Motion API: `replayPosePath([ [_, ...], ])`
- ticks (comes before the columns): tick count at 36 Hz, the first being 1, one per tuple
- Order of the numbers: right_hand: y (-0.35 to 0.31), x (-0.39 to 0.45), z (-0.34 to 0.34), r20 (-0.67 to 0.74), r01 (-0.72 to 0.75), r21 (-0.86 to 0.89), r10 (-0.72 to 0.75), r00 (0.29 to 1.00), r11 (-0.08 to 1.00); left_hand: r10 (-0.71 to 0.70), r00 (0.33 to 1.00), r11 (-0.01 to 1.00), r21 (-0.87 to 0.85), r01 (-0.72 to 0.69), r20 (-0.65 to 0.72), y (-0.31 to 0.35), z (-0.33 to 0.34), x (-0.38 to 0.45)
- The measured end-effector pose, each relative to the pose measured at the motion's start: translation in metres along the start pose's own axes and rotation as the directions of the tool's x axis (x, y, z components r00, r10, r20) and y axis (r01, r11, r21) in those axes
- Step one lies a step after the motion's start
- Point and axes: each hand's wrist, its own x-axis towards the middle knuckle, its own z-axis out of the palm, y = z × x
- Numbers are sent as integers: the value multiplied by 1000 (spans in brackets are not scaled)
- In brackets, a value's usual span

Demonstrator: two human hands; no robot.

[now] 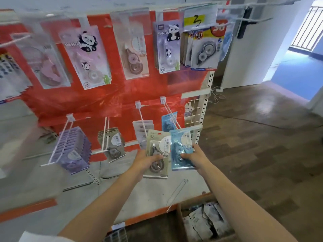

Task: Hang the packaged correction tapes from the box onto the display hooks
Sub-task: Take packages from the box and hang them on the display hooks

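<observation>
Lower right hook (172,117) is crowded: blue packs (168,122) already hang on it, and the neighbouring hook (142,119) sits just beside. Bare shelf (153,194) below gives open room; the box (206,222) blocks bottom right.

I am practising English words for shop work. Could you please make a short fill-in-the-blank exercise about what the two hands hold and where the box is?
1. The left hand holds a beige pack printed with the number ____.
2. The right hand holds a pack whose colour is ____.
3. The cardboard box with more packs stands at the bottom ____ of the picture.
4. The top-row pack with a pink card shows a cartoon ____.

Missing words: 36; blue; right; panda
</observation>
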Motion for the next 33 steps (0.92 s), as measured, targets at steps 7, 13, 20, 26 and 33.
replayPosePath([
  [7, 16, 36, -18, -1, -44, -67, 44, 999, 997, 0, 999, 1000, 14, 0, -49, 1, 22, 2],
  [13, 11, 39, -28, -21, -49, -138, 46, 999, 989, -28, 993, 1000, 10, 29, -116, 5, 33, 7],
  [20, 4, 62, -31, -5, 47, -629, -65, 998, 776, -44, 983, 999, -18, 41, -176, 8, 46, 8],
  [26, -2, 87, -35, 43, 73, -749, -61, 997, 658, -72, 973, 997, -11, 71, -219, 7, 48, 9],
  [33, -9, 107, -36, 57, 123, -754, -122, 991, 646, -96, 965, 995, -5, 98, -244, 13, 51, 9],
])
